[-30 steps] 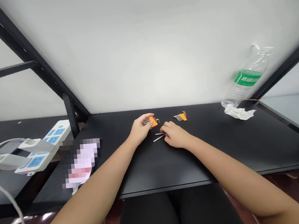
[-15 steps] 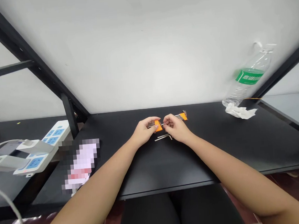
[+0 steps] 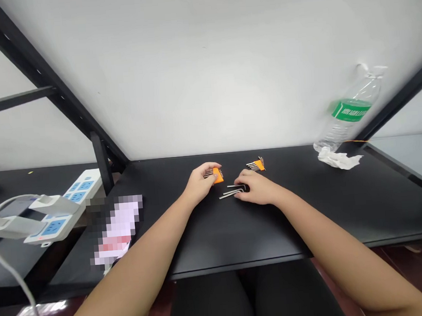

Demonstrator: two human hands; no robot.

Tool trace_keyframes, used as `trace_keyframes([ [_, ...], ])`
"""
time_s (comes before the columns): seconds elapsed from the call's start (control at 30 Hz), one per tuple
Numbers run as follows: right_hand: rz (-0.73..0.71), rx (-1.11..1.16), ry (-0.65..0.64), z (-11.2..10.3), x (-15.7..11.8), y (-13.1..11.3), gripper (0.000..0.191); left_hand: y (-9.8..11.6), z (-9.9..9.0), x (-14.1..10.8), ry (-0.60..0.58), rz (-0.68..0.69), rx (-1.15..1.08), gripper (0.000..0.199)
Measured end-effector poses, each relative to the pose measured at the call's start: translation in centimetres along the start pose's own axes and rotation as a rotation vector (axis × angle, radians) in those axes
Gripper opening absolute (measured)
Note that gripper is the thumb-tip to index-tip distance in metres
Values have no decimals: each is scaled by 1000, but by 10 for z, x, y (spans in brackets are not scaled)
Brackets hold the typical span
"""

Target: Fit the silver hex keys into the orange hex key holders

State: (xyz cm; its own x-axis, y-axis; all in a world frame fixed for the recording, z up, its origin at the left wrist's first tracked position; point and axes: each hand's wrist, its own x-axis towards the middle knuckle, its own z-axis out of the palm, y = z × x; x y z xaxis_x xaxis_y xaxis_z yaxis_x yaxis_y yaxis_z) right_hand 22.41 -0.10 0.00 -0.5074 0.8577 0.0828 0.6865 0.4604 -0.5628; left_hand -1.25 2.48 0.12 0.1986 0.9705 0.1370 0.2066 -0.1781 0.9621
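Observation:
My left hand (image 3: 199, 182) is closed around an orange hex key holder (image 3: 218, 176), with several hex keys sticking out to the left under the fingers. Just right of it, my right hand (image 3: 256, 187) rests low over the table, thumb and fingers apart. Between them lie three loose silver hex keys (image 3: 229, 193), their bent ends close to the fingertips; whether the fingers touch them I cannot tell. Behind the right hand is a second orange hex key holder (image 3: 259, 165), filled with several keys and lying on the black table (image 3: 232, 239).
A clear plastic bottle (image 3: 351, 110) with a green label leans on the wall at the right, crumpled tissue (image 3: 338, 158) at its base. On the left are a blurred-out phone-like object (image 3: 119, 228) and a white power strip (image 3: 67, 208) with plugs and a cable.
My right hand has left the holder and moved down and right to the loose hex keys. A third key now shows beside the two. My left hand still holds the holder, slightly further left.

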Motion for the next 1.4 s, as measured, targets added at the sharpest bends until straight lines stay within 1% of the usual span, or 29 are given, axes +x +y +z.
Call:
trace_keyframes([
  [0.1, -47, -47, -48, 4, -3, -6, 18, -1, 1, 1, -6, 24, -2, 35],
  [0.17, -65, -38, -35, 6, -3, -9, 18, -3, 2, 1, -28, 49, -5, 34],
  [0.2, -74, -4, -6, 7, -2, -10, 18, -4, 3, 1, -41, 65, 0, 34],
  [0.27, -43, 146, 91, 11, 1, -13, 13, -5, 5, -1, -73, 99, 20, 33],
  [0.33, 51, 364, 202, 15, 7, -16, 7, -5, 8, -2, -116, 134, 45, 33],
  [0.37, 102, 467, 243, 18, 10, -16, 8, -5, 9, -3, -137, 152, 60, 32],
  [0.43, 143, 607, 277, 24, 16, -16, 13, -2, 11, -5, -169, 184, 103, 32],
  [0.53, 148, 687, 278, 28, 23, -12, 17, 1, 12, -6, -192, 202, 151, 31],
  [0.6, 194, 677, 291, 25, 24, -8, 20, 1, 11, -5, -178, 178, 150, 32],
  [0.67, 257, 588, 295, 16, 22, -3, 21, -1, 9, -3, -134, 141, 136, 33],
  [0.7, 286, 510, 285, 10, 20, -1, 20, -2, 8, -2, -111, 125, 121, 34],
  [0.77, 301, 293, 224, -1, 15, 4, 15, -4, 6, -1, -78, 106, 88, 33],
  [0.83, 272, 85, 138, -9, 9, 6, 9, -5, 4, -1, -63, 95, 61, 33],
  [0.87, 247, 13, 99, -11, 6, 6, 10, -5, 4, -1, -60, 93, 56, 34],
  [0.93, 181, -64, 35, -11, 1, 4, 24, -4, 3, -1, -56, 87, 53, 35],
  [0.97, 142, -75, 11, -10, 0, 1, 28, -4, 3, -1, -55, 85, 53, 35],
  [1.0, 103, -78, -13, -8, -2, -2, 26, -4, 3, -1, -54, 84, 54, 35],
  [1.07, 39, -92, -41, -3, -3, -7, 15, -5, 3, -1, -48, 83, 60, 35],
  [1.1, 21, -102, -44, -1, -3, -9, 12, -6, 3, -1, -48, 82, 62, 36],
  [1.2, 4, -119, -28, 5, -4, -12, 14, -8, 3, 0, -59, 79, 66, 36],
  [1.27, -11, -93, 9, 7, -3, -13, 13, -8, 5, 1, -67, 82, 64, 36],
  [1.3, -12, -55, 47, 7, -2, -13, 11, -8, 6, 1, -71, 87, 59, 35],
  [1.37, 20, 94, 151, 8, 2, -15, 6, -8, 8, 1, -83, 105, 43, 34],
  [1.4, 46, 197, 203, 9, 4, -16, 6, -8, 10, 1, -89, 115, 35, 34],
])
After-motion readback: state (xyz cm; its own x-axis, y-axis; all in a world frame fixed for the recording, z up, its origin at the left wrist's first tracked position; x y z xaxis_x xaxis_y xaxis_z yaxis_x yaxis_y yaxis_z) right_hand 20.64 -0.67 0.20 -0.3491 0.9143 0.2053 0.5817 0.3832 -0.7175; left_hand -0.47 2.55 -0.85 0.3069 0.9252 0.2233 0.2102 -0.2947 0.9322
